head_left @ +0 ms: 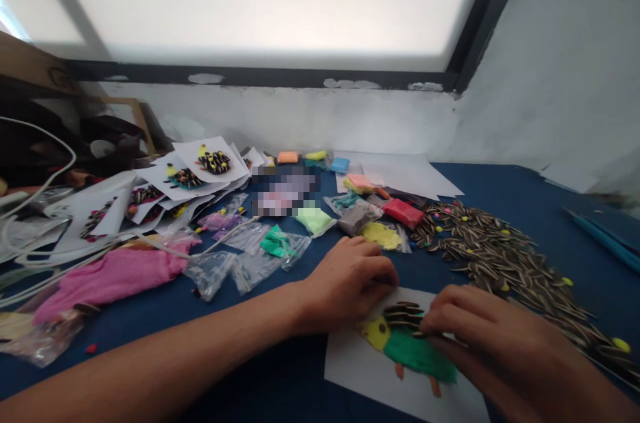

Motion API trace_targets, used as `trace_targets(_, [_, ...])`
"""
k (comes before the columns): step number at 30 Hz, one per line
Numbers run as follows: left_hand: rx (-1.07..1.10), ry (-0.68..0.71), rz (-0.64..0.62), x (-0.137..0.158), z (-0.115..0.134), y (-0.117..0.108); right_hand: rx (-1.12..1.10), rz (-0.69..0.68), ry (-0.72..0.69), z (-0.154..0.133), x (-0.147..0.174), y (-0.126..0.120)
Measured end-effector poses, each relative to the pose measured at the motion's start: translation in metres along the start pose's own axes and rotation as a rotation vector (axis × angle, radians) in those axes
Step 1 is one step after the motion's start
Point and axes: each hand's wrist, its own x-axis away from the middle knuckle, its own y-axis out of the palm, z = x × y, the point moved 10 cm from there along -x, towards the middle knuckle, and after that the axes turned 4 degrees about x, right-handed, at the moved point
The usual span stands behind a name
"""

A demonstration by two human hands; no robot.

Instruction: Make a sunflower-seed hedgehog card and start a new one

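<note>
Sheet [355,370] beneath our fingers: could skid if our left hand [350,280], curled, hold unclear, lifts | green clay [417,353] below our right hand [480,323]: could dent under pressure | seeds [403,308] beside our right fingertips, apparently pinching one: could shift if nudged

I am facing a bright window [270,3], its dark frame [155,72] running above a pale wall [280,113]. On my left, a cardboard box [30,63] is sitting near a tilted wooden frame [143,124], and a white cable [75,156] is curving in a long loop below them.
</note>
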Motion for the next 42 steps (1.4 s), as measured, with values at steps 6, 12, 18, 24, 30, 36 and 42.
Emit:
trace_targets(6, [0.000,0.004,-0.004,0.000,0.000,0.000,0.021,-0.021,0.046,0.005,0.005,0.005])
trace_targets(12, [0.008,0.008,0.007,0.001,0.001,-0.001,0.023,0.017,0.000,-0.002,0.002,0.006])
trace_targets(18, [0.009,0.020,0.017,0.000,0.001,-0.001,0.056,0.073,-0.010,-0.010,0.003,0.007])
trace_targets(24, [0.006,0.013,0.015,0.001,0.001,-0.001,0.099,0.079,-0.018,-0.011,0.003,0.005])
trace_targets(30, [-0.008,0.018,0.010,0.002,0.002,0.000,0.168,0.026,-0.051,-0.013,0.002,0.013])
trace_targets(36, [-0.012,0.010,0.005,0.001,0.001,-0.001,0.181,0.019,-0.056,-0.016,0.004,0.013])
trace_targets(42, [-0.018,-0.009,-0.019,0.000,0.001,0.000,0.190,0.005,-0.030,-0.017,0.000,0.013])
